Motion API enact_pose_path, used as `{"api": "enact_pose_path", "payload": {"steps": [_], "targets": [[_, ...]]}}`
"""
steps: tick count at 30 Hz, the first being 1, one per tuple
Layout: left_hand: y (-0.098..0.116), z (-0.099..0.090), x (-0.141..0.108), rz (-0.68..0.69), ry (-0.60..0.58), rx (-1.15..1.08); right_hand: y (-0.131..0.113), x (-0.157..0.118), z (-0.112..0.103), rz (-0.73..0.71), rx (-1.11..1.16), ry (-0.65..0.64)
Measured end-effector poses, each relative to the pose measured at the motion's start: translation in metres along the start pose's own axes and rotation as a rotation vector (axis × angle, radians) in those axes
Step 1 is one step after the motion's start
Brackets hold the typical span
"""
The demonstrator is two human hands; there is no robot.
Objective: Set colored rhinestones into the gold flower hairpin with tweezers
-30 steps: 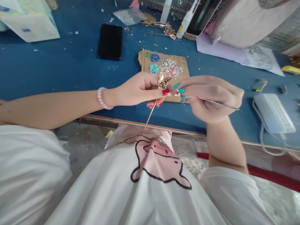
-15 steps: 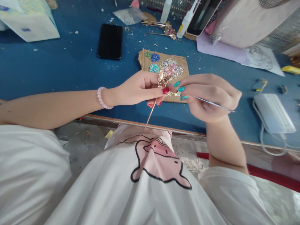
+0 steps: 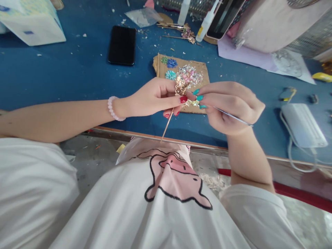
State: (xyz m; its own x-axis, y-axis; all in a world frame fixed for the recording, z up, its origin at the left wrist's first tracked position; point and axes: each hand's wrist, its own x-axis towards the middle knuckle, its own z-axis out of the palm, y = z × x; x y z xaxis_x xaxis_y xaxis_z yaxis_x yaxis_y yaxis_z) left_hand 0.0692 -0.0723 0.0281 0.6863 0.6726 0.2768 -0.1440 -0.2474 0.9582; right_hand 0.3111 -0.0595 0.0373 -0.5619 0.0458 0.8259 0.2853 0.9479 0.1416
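Observation:
My left hand (image 3: 158,98) pinches a gold-coloured hairpin (image 3: 181,86) between thumb and fingers. Its ornate, leafy head shows above the thumb, and its long thin stem slants down toward my lap. Close by on the right, my right hand (image 3: 230,103) is closed around a slim metal tool (image 3: 232,117), probably tweezers; the tip is at the hairpin's head, partly hidden by the fingertips. Beneath both hands lies a cardboard piece (image 3: 202,107) bearing small piles of sparkling rhinestones (image 3: 190,74), with blue, turquoise and green heaps at its upper left.
A black phone (image 3: 121,45) rests on the blue table, left of the cardboard. Behind are more gold hairpins (image 3: 178,37) and a white glue bottle (image 3: 206,25). A tissue box (image 3: 46,26) stands far left, a white power bank with a cable (image 3: 303,124) at right.
My right hand has shifted slightly left, bringing the metal tool a little closer to the hairpin's head. The left hand holds nearly still.

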Motion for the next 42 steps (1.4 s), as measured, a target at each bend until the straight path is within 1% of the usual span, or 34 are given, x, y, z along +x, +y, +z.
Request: {"api": "enact_pose_path", "payload": {"steps": [3,6,11,15,18,21,26,32,36,38,41,42], "targets": [[-0.002,0.000,0.000,0.010,0.000,-0.016,-0.002,0.004,0.002,-0.038,-0.004,0.063],[-0.004,-0.001,-0.001,-0.005,-0.001,-0.018,-0.003,0.007,0.002,-0.034,0.011,0.107],[-0.002,-0.001,-0.001,-0.007,-0.006,-0.023,-0.006,0.008,0.000,-0.017,-0.009,0.075],[-0.001,-0.001,-0.001,0.000,-0.009,-0.023,-0.006,0.007,-0.001,-0.008,0.015,0.061],[-0.001,0.000,0.000,0.011,-0.004,-0.016,-0.007,0.006,-0.001,0.030,0.063,0.049],[-0.002,0.000,0.000,0.012,-0.006,-0.011,-0.008,0.007,0.000,0.084,0.142,0.072],[-0.001,0.001,-0.001,-0.015,0.004,-0.001,-0.009,0.006,0.002,0.075,0.128,0.111],[0.000,0.001,-0.001,0.011,-0.010,-0.001,-0.008,0.002,0.000,0.154,0.122,0.029],[0.001,0.002,-0.001,0.006,-0.010,-0.011,-0.006,0.001,0.001,0.168,0.179,0.065],[0.001,0.002,-0.001,-0.003,-0.005,-0.007,-0.004,0.000,0.001,0.195,0.173,0.018],[0.001,0.002,0.000,0.001,-0.003,0.006,-0.001,-0.003,0.000,0.236,0.170,-0.089],[0.001,0.001,0.000,0.008,-0.005,0.012,-0.001,-0.004,0.000,0.238,0.177,-0.104]]}}
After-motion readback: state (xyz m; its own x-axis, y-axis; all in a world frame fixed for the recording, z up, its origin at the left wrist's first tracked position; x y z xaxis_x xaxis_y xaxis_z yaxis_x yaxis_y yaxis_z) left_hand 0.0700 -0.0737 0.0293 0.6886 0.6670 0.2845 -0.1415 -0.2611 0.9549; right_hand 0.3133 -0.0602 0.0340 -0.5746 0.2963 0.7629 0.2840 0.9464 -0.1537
